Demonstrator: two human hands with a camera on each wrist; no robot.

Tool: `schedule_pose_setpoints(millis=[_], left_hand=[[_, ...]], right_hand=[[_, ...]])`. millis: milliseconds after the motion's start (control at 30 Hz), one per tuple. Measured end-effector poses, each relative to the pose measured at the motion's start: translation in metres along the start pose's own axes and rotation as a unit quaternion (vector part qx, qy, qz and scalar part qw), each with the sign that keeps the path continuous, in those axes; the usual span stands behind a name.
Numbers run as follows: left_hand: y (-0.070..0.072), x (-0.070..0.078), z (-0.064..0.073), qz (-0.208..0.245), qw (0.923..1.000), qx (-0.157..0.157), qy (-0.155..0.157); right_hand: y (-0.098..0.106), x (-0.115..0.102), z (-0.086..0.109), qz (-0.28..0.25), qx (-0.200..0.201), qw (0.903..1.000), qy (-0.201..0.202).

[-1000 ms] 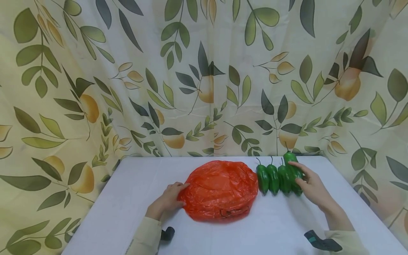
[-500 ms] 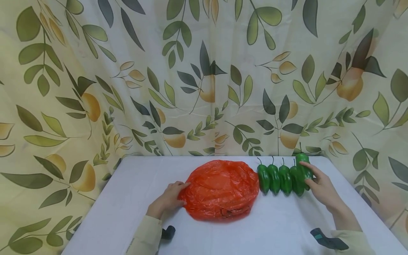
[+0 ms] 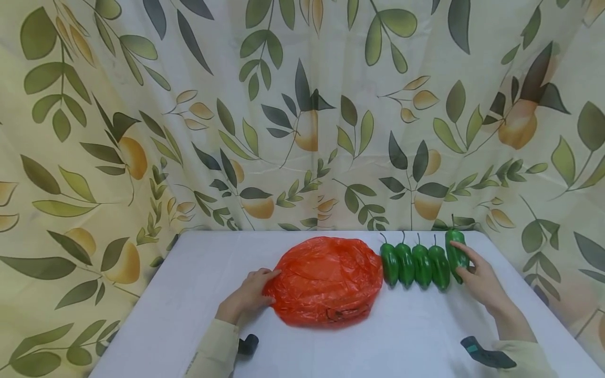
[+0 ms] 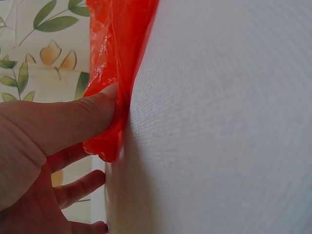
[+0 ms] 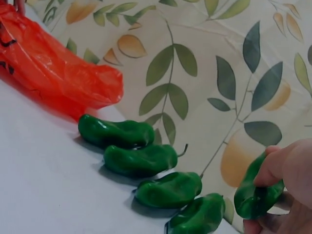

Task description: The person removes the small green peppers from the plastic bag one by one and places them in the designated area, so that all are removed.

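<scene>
A crumpled red plastic bag (image 3: 326, 281) lies flat at mid-table. My left hand (image 3: 248, 295) pinches its left edge, the thumb (image 4: 100, 109) on the near face of the film and the other fingers behind. To the right of the bag several green peppers (image 3: 405, 265) lie side by side in a row, stems pointing to the back. My right hand (image 3: 482, 278) grips one more green pepper (image 3: 455, 247) between thumb and fingers at the row's right end. In the right wrist view this held pepper (image 5: 251, 192) stands apart from the row.
The white table (image 3: 189, 315) ends at a curtain (image 3: 302, 115) printed with leaves and fruit, which hangs behind it and along both sides. Dark wrist straps (image 3: 487, 354) sit at both sleeves.
My right hand has carried its pepper to the right, away from the other peppers, and lowered it slightly; a gap now shows beside the row. The left hand and bag have stayed put.
</scene>
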State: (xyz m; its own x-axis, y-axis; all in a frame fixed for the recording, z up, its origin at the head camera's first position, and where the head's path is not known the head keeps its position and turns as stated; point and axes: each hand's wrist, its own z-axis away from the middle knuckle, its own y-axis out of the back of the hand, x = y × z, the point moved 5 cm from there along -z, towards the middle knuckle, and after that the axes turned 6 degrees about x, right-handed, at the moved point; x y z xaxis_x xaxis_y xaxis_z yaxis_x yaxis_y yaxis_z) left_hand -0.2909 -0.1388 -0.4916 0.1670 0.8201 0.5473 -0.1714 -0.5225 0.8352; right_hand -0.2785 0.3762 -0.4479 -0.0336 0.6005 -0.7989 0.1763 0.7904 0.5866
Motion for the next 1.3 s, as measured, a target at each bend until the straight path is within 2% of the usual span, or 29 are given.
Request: schedule_pose_setpoints(millis=[200, 367, 700, 967, 1067, 1200, 1300], left_hand=[[-0.002, -0.003, -0.003, -0.004, 1.0000, -0.006, 0.000], [-0.003, -0.003, -0.003, 0.000, 1.0000, -0.007, 0.006], [-0.001, 0.000, -0.003, -0.007, 1.0000, -0.002, -0.003], [-0.001, -0.001, -0.002, 0.000, 1.0000, -0.003, -0.007], [-0.002, -0.001, -0.002, -0.002, 0.9999, -0.003, -0.010], [-0.002, -0.001, -0.003, -0.002, 0.9999, -0.005, -0.010], [-0.003, -0.001, -0.004, -0.003, 1.0000, -0.005, -0.007]], right_hand=[[0.001, 0.009, -0.001, 0.019, 0.003, 0.9998, -0.003], [0.004, 0.013, -0.002, 0.014, 0.008, 0.9998, -0.012], [0.004, 0.029, -0.007, 0.033, 0.004, 0.9988, -0.035], [-0.001, 0.045, -0.006, 0.046, -0.009, 0.9974, -0.056], [-0.004, 0.051, -0.006, 0.059, -0.026, 0.9959, -0.063], [-0.007, 0.054, -0.006, 0.076, -0.048, 0.9940, -0.063], [-0.006, 0.054, -0.006, 0.080, -0.046, 0.9941, -0.058]])
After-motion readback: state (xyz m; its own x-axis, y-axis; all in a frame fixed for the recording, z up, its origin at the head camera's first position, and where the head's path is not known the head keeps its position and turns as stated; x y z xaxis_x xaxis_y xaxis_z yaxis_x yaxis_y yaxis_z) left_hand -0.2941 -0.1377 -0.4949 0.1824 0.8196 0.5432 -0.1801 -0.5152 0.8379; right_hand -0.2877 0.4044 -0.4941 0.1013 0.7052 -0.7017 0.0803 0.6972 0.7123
